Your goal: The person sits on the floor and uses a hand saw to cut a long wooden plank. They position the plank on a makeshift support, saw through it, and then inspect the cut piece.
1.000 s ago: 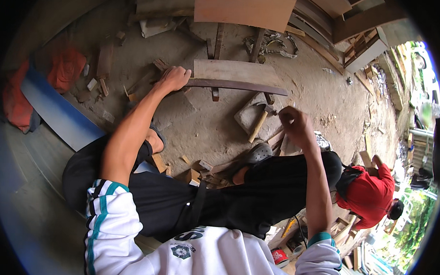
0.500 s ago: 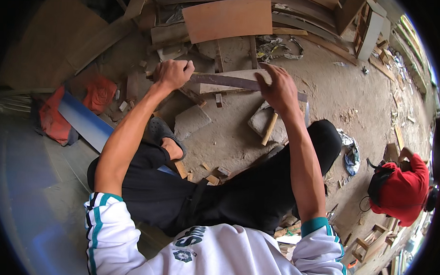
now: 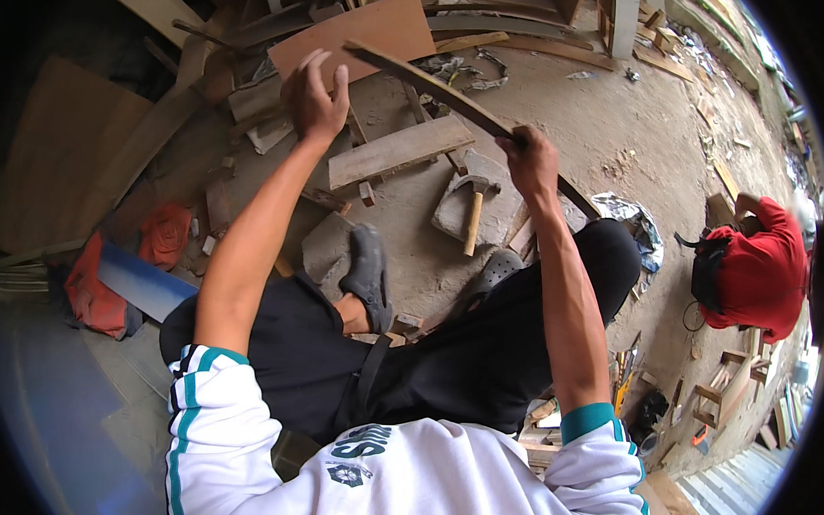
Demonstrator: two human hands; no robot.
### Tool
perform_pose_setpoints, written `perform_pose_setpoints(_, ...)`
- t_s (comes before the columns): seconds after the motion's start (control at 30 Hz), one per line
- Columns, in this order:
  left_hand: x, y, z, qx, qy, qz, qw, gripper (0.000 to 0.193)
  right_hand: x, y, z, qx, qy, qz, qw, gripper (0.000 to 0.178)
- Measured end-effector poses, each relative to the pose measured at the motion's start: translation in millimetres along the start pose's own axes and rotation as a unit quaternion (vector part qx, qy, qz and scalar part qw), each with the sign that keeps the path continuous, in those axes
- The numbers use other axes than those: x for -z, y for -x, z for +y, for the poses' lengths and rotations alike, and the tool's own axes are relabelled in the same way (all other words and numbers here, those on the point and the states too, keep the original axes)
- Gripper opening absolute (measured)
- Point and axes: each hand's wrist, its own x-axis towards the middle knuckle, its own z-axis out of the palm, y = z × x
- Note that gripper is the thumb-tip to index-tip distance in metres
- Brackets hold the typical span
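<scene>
My right hand [image 3: 531, 162] is closed around a long, narrow wooden strip [image 3: 436, 90]. The strip slants from the upper left down to my right knee. Left of its far end, my left hand [image 3: 314, 100] is raised with its fingers apart and nothing in it. Behind that hand leans a reddish plywood panel [image 3: 384, 29]. Below the strip, a short plank [image 3: 402, 153] rests across wooden supports close to the ground. A hammer [image 3: 474, 225] with a wooden handle lies on a concrete slab [image 3: 497, 211], nearer to my right hand.
A person in red [image 3: 761, 265] crouches at the right. Crumpled foil-like wrapping [image 3: 644, 231] lies beside my right knee. A blue-white board [image 3: 143, 280] and orange-red cloth [image 3: 98, 292] are at the left. Wood scraps and boards lie along the back.
My left hand has let go of the strip and opened. The strip has swung from nearly level to a slant, held in my right hand. My left foot has shifted right.
</scene>
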Motion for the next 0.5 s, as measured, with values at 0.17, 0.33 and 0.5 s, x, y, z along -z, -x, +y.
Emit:
perform_pose_setpoints(0.17,-38.7,103.2,-19.4,0.395,-0.127,-0.103,0.904,0.06,44.1,19.5,19.5,-0.083,0.016,0.066,0.994,0.028)
perform_pose_setpoints(0.33,-54.3,258.7,-154.3,0.798,0.148,-0.036,0.583,0.083,35.6,32.3,27.1,-0.118,-0.005,0.066,0.991,0.028)
perform_pose_setpoints(0.5,-95.0,274.7,-67.0,0.842,0.233,0.033,0.485,0.074,75.3,57.5,67.2,-0.136,0.06,0.111,0.983,0.029)
